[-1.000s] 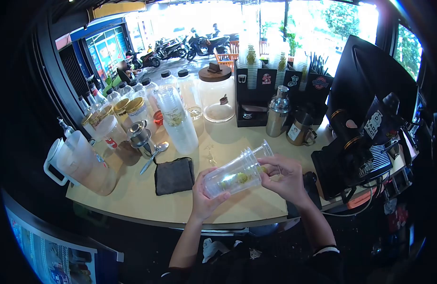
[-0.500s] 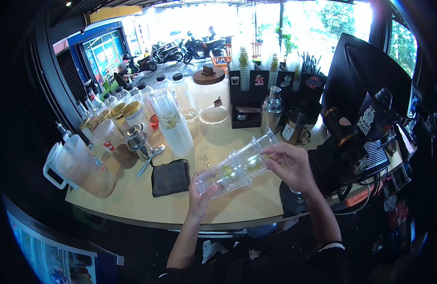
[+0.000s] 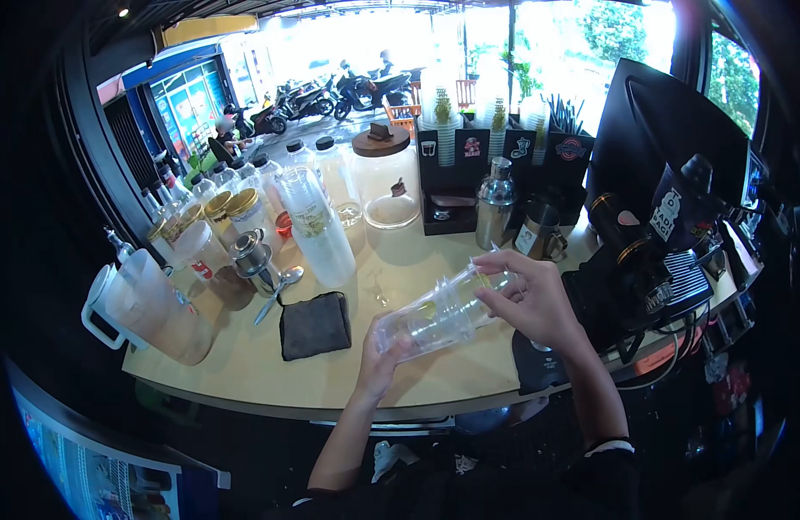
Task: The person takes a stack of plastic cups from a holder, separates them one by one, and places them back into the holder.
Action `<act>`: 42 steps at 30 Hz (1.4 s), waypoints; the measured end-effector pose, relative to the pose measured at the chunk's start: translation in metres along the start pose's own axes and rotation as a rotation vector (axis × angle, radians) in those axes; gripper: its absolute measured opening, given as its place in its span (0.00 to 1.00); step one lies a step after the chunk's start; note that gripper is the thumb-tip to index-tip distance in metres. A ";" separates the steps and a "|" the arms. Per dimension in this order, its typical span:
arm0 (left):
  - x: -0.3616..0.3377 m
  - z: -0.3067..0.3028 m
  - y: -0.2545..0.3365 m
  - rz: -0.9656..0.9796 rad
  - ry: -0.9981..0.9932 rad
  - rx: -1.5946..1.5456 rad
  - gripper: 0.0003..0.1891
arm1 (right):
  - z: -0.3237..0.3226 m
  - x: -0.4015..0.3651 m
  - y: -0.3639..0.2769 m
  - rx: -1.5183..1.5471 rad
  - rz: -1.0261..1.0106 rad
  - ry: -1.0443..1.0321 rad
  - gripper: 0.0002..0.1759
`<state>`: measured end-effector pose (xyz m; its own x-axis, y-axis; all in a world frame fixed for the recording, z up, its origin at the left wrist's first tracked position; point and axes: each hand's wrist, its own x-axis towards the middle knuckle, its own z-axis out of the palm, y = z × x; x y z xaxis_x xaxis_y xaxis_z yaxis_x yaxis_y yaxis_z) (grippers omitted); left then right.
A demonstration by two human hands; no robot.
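Wrapped around the closed end of a clear plastic cup (image 3: pixel 424 332), my left hand (image 3: pixel 381 364) holds it tilted up to the right above the counter. My right hand (image 3: pixel 543 299) grips another clear plastic cup (image 3: pixel 497 284) between thumb and fingers, by the first cup's rim. The two cups lie along one line; how far one sits inside the other is hard to make out. Left of them, a tall stack of plastic cups (image 3: pixel 324 238) stands on the counter. A dark folded cloth (image 3: pixel 316 327) lies near my left hand.
On the wooden counter (image 3: pixel 270 386) stand a pitcher (image 3: pixel 157 308), a coffee dripper (image 3: pixel 254 260) with a spoon (image 3: pixel 279 290), a lidded glass jar (image 3: pixel 387 186), a shaker (image 3: pixel 495 208) and a metal mug (image 3: pixel 539 232). A black cup organizer (image 3: pixel 448 204) is behind; a coffee machine (image 3: pixel 651 286) stands right.
The cup in my right hand has moved down and left, so the joined cups look shorter. My left hand has shifted slightly right.
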<state>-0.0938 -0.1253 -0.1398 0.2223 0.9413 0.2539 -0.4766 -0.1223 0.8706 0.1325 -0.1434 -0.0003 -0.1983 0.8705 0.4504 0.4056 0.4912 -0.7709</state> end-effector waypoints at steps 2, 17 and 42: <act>-0.001 0.000 0.000 0.142 -0.036 0.206 0.28 | 0.004 0.000 -0.007 0.041 0.097 0.013 0.19; -0.007 -0.017 -0.001 -0.306 -0.001 -0.394 0.26 | 0.010 0.013 -0.001 0.094 -0.141 -0.079 0.22; 0.000 -0.006 0.001 0.084 0.078 -0.105 0.29 | 0.037 0.004 0.022 0.052 -0.308 0.130 0.15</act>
<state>-0.0991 -0.1236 -0.1416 0.1135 0.9512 0.2869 -0.5783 -0.1716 0.7976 0.1080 -0.1275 -0.0321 -0.1878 0.6719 0.7164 0.2974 0.7341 -0.6105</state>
